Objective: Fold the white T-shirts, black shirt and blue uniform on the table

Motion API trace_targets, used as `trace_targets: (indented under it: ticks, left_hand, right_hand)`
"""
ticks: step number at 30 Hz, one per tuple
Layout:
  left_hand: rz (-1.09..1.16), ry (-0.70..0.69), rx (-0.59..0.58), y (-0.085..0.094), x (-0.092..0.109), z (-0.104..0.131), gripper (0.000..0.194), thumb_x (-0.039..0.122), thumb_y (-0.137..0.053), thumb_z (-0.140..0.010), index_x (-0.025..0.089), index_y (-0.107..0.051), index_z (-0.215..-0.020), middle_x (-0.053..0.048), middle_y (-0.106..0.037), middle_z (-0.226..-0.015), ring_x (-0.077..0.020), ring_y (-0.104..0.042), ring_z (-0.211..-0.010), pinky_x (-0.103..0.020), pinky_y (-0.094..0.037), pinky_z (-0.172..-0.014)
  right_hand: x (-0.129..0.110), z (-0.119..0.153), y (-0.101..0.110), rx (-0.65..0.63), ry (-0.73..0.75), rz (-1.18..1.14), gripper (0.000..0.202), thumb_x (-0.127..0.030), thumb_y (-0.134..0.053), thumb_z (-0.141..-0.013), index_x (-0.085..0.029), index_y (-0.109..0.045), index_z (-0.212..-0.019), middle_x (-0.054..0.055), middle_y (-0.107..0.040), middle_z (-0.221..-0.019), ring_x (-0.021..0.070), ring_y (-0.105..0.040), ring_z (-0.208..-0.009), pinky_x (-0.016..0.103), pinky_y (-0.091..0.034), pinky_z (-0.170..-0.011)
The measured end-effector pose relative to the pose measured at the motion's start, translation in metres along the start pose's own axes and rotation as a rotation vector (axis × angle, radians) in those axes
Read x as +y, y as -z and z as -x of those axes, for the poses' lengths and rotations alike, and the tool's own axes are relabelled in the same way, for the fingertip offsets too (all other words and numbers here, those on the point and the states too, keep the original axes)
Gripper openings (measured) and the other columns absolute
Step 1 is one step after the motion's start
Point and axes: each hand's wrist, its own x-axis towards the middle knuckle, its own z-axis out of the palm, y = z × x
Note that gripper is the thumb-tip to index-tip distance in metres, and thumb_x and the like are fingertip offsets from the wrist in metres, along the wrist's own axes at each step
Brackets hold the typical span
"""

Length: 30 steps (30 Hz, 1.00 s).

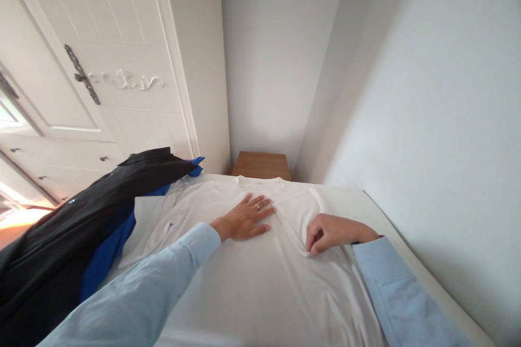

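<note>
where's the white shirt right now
In the head view, the white shirt lies at the lower middle, under the flat left hand and pinched by the right hand, with the black garment to its left.

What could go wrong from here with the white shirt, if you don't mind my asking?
The left hand lies flat on the white shirt while the right hand pinches a fold, so a hard pull might stretch or crease the cloth. The ring could perhaps snag it. The black clothing beside it might get dragged along if the shirt shifts.
</note>
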Motion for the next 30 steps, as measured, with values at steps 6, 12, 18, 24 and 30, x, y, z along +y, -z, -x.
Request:
trace_targets:
  ticks: [6,12,18,24,30]
  left_hand:
    - [0.037,-0.002,0.044,-0.005,-0.004,0.000,0.070,0.062,-0.030,-0.101,0.023,-0.026,-0.160,-0.015,-0.028,-0.164,-0.0324,-0.022,-0.154,-0.062,-0.013,-0.124]
    - [0.043,0.009,0.024,-0.006,-0.005,-0.001,0.074,0.064,-0.028,-0.101,0.021,-0.025,-0.160,-0.016,-0.026,-0.165,-0.0314,-0.019,-0.155,-0.061,-0.010,-0.124]
    - [0.022,0.033,0.003,-0.005,-0.005,-0.001,0.073,0.066,-0.026,-0.101,0.021,-0.030,-0.159,-0.015,-0.024,-0.166,-0.0286,-0.018,-0.156,-0.057,-0.009,-0.126]
    - [0.033,0.014,0.040,-0.011,-0.009,-0.002,0.072,0.066,-0.028,-0.101,0.023,-0.030,-0.159,-0.015,-0.024,-0.165,-0.0284,-0.019,-0.155,-0.058,-0.009,-0.126]
    - [0.022,0.016,0.007,-0.008,-0.007,-0.002,0.074,0.067,-0.024,-0.101,0.021,-0.028,-0.159,-0.016,-0.023,-0.166,-0.0293,-0.016,-0.156,-0.058,-0.008,-0.125]
  right_hand:
    - [0.022,-0.021,0.009,0.564,0.079,0.021,0.043,-0.049,-0.065,-0.084,-0.017,-0.077,-0.110,0.010,-0.075,-0.111,0.0244,-0.069,-0.096,0.035,-0.054,-0.087]
    - [0.061,-0.030,0.024,0.851,-0.062,0.241,0.029,-0.027,-0.057,-0.086,-0.018,-0.076,-0.105,0.011,-0.074,-0.112,0.0243,-0.068,-0.103,0.039,-0.052,-0.098]
    - [0.076,-0.024,0.032,0.897,-0.175,0.315,0.032,-0.018,-0.053,-0.084,-0.018,-0.077,-0.105,0.010,-0.074,-0.114,0.0241,-0.068,-0.106,0.039,-0.051,-0.102]
    - [0.087,-0.025,0.034,0.930,-0.203,0.319,0.030,-0.020,-0.055,-0.084,-0.018,-0.076,-0.105,0.009,-0.073,-0.113,0.0224,-0.068,-0.103,0.037,-0.052,-0.099]
    - [0.096,-0.027,0.035,0.981,-0.237,0.348,0.032,-0.020,-0.053,-0.086,-0.018,-0.074,-0.110,0.010,-0.072,-0.116,0.0221,-0.068,-0.103,0.038,-0.050,-0.102]
